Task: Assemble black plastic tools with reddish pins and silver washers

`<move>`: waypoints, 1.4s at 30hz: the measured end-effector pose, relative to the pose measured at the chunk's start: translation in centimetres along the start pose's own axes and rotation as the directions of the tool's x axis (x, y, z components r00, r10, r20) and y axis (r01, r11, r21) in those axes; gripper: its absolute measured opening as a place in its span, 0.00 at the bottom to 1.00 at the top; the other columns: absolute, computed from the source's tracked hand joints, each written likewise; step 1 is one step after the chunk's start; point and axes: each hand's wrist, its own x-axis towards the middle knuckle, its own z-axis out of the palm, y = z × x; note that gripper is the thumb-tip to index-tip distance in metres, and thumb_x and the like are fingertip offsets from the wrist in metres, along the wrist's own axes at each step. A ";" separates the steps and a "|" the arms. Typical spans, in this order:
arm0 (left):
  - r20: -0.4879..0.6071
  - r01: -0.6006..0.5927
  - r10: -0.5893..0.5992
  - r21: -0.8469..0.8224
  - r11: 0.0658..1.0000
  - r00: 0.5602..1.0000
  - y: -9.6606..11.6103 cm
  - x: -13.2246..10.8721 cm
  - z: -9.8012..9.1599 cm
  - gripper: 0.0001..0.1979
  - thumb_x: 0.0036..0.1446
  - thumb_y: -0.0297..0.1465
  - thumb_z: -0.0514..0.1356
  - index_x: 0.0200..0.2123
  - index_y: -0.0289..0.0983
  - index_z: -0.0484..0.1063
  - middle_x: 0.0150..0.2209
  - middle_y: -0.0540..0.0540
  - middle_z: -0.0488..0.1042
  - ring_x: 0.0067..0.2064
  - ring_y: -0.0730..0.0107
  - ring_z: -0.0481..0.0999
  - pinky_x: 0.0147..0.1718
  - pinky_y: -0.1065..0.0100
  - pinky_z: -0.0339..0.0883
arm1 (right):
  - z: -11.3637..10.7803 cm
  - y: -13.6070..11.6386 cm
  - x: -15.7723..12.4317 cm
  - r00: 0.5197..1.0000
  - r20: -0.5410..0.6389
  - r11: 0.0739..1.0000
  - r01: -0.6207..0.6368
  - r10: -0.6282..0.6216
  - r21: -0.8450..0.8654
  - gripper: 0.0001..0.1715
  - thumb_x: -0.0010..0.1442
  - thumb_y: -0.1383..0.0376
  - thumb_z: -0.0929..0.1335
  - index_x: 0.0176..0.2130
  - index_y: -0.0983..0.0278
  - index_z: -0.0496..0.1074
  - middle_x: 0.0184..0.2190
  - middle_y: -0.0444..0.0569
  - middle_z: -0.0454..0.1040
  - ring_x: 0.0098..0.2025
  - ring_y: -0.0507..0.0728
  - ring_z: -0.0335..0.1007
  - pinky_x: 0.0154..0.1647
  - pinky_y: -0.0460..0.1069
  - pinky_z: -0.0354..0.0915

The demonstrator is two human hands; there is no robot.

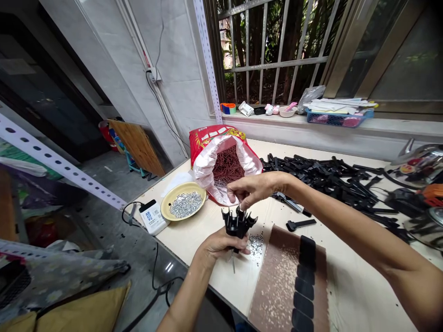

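Note:
My left hand point(221, 243) is closed around a bunch of black plastic parts point(236, 227) with forked, curved upper ends. A thin metal pin sticks out below that fist. Directly above, my right hand point(255, 188) has its fingers bent down in a pinch at the tops of the parts; what they hold, if anything, is hidden. Small silver pieces point(256, 245) lie scattered on the table beside my left hand. Behind my right hand stands an open red bag point(221, 133) filled with brown-red screw-like pieces point(228, 167). A yellow bowl point(166, 213) of small silver metal pieces sits to its left.
A large pile of black parts point(321, 180) covers the table's back right, near a shiny kettle point(418, 166). A brown board point(273, 281) with a row of black pieces point(304, 279) lies in front. A white box point(153, 219) with a cable is at the left edge.

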 end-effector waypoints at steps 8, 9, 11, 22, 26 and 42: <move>0.035 -0.090 0.097 -0.151 0.984 0.995 0.8 0.5 0.1 0.17 0.39 0.27 0.68 0.34 0.33 0.69 0.25 0.52 0.67 0.27 0.75 0.68 0.42 0.56 0.68 | 1.6 0.5 -1.4 0.829 -0.558 0.988 0.113 -0.036 0.104 0.25 0.58 0.60 0.67 0.53 0.65 0.61 0.42 0.50 0.68 0.40 0.53 0.64 0.37 0.48 0.63; 0.016 -0.109 0.114 -0.169 0.980 0.993 0.9 0.5 -0.1 0.17 0.39 0.27 0.68 0.35 0.33 0.69 0.25 0.52 0.67 0.27 0.75 0.68 0.42 0.55 0.68 | 1.9 1.0 -1.8 0.750 -0.662 0.984 0.117 0.000 0.132 0.26 0.58 0.58 0.67 0.53 0.65 0.62 0.44 0.51 0.68 0.43 0.54 0.64 0.40 0.49 0.63; -0.010 -0.131 0.132 -0.197 0.972 0.991 1.2 0.5 -0.3 0.17 0.40 0.28 0.68 0.36 0.34 0.69 0.26 0.52 0.67 0.27 0.75 0.68 0.42 0.56 0.69 | 2.9 2.4 -2.4 0.644 -0.754 0.970 0.074 0.130 0.231 0.24 0.56 0.55 0.68 0.49 0.64 0.67 0.44 0.51 0.69 0.44 0.56 0.64 0.44 0.52 0.62; -0.395 -0.229 0.285 0.182 0.956 0.873 2.1 3.9 1.6 0.25 0.50 0.48 0.61 0.43 0.34 0.68 0.30 0.44 0.75 0.30 0.64 0.75 0.31 0.65 0.69 | 10.9 6.3 2.9 0.388 -0.680 0.543 0.411 0.622 0.732 0.19 0.51 0.56 0.68 0.39 0.64 0.66 0.30 0.45 0.70 0.26 0.51 0.63 0.25 0.45 0.61; -0.514 -0.238 0.467 0.449 0.861 0.720 2.1 4.8 1.1 0.22 0.50 0.44 0.62 0.40 0.33 0.72 0.33 0.42 0.76 0.41 0.56 0.75 0.35 0.66 0.68 | 10.9 6.2 3.6 0.192 -0.805 0.685 0.439 0.561 0.582 0.25 0.50 0.59 0.67 0.48 0.61 0.63 0.44 0.48 0.69 0.45 0.55 0.65 0.43 0.48 0.64; -0.550 -0.303 0.646 0.589 0.749 0.529 3.6 5.5 2.2 0.15 0.48 0.35 0.65 0.40 0.36 0.72 0.35 0.42 0.72 0.45 0.55 0.72 0.44 0.63 0.65 | 10.0 5.7 4.8 0.152 -0.791 0.596 0.576 0.593 0.558 0.27 0.48 0.47 0.69 0.39 0.62 0.65 0.35 0.48 0.72 0.39 0.56 0.69 0.38 0.50 0.68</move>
